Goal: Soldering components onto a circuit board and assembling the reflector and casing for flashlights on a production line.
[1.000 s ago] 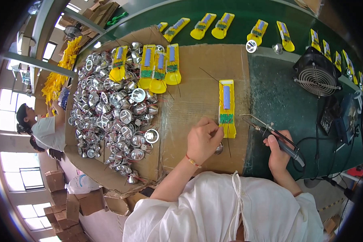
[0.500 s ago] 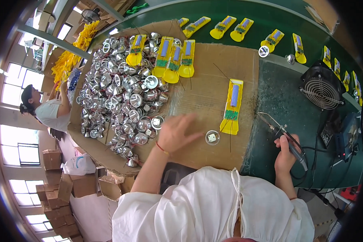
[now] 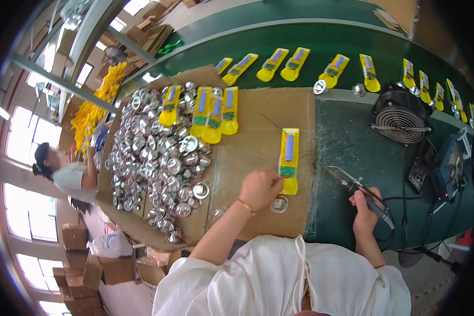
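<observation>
My left hand (image 3: pixel 260 189) is closed, its fingertips bunched at the left edge of a yellow casing (image 3: pixel 289 185). What they pinch, if anything, is hidden. The casing lies upright on the cardboard and holds a blue cylindrical battery (image 3: pixel 289 148) above a green circuit board (image 3: pixel 287 171). Just below my left fingertips sits a round clear lamp cup (image 3: pixel 279 204) with a white centre, partly covered by the hand. My right hand (image 3: pixel 364 210) grips a soldering iron (image 3: pixel 375 204) over the green mat, its thin tip pointing up and left towards the casing, apart from it.
A heap of silvery lamp cups (image 3: pixel 158 158) fills the cardboard tray at left, with several yellow casings (image 3: pixel 214 121) on its edge. More casings (image 3: pixel 295 64) line the green belt behind. A black fan (image 3: pixel 400 118) and soldering station (image 3: pixel 450 174) stand at right. A co-worker (image 3: pixel 68 171) is at far left.
My left hand has moved right from beside the heap to the casing, and its spread fingers have closed. The right hand still holds the soldering iron. The whole view has shifted.
</observation>
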Motion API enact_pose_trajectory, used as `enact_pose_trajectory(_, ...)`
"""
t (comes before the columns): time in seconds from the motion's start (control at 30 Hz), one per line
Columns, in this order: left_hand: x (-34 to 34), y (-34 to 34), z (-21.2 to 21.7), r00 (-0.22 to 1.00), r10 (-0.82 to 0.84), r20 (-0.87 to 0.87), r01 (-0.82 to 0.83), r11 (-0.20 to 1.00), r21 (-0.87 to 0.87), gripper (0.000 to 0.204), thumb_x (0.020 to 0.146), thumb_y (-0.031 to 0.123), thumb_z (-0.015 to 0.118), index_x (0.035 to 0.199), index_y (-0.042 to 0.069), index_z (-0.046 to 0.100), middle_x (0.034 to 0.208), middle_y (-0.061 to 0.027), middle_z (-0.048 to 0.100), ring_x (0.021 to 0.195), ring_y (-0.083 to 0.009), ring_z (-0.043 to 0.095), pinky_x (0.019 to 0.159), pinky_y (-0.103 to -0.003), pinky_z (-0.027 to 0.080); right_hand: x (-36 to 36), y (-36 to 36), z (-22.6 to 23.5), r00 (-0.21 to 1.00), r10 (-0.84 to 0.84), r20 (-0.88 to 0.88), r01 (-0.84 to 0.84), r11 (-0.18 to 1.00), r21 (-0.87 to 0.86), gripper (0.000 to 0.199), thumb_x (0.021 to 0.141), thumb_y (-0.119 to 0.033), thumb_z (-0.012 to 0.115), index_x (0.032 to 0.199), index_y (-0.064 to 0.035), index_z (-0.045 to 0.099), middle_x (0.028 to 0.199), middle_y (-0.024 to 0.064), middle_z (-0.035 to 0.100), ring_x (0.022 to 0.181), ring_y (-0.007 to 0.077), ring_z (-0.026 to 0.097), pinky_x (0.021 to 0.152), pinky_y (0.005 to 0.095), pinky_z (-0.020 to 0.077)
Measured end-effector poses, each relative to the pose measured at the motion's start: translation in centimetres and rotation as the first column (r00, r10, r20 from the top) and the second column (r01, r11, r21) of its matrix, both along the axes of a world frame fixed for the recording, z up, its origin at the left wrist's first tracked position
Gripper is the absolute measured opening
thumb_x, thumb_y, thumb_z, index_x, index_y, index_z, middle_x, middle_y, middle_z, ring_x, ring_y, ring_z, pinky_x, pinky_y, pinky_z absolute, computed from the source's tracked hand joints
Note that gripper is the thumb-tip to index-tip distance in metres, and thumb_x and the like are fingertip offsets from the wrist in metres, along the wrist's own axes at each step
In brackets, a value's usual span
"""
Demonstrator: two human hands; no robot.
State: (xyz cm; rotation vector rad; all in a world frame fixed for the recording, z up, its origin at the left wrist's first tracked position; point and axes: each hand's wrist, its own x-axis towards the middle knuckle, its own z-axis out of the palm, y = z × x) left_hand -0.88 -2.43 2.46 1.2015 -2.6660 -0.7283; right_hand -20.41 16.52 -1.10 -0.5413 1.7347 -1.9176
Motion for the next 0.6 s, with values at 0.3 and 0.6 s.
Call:
enact_pose_trajectory(0.3,-11.3,-10.8,3.0,0.990,-0.105,-0.093,0.090,0.985,-0.150,0.027,0.075,0.026,0.060,0.063,0.002,0.061,0.057,-0.0151,0.056,0.053,-0.0284,0.058,0.050,-0.036,0.044,-0.3,0.0,0.0,0.995,0.028,0.100,-0.037,0.996,0.082,0.016,0.078,-0.006,0.066,0.086,-0.0007,0.054,0.071,0.0062,0.060,0.063,0.0099,0.057,0.058,0.0226,0.0467)
enact_pose_trajectory(0.6,-26.8,-22.5,2.6,0.997,-0.049,0.060,0.068,0.917,-0.392,0.052,0.069,0.057,0.064,0.093,0.011,0.068,0.092,-0.0113,0.066,0.080,-0.0268,0.064,0.070,-0.035,0.051,-0.9,0.0,-0.5,0.998,0.037,-0.048,-0.030,0.990,0.138,0.018,0.075,-0.008,0.071,0.083,-0.0022,0.055,0.069,0.0032,0.058,0.061,0.0067,0.052,0.056,0.0225,0.0437)
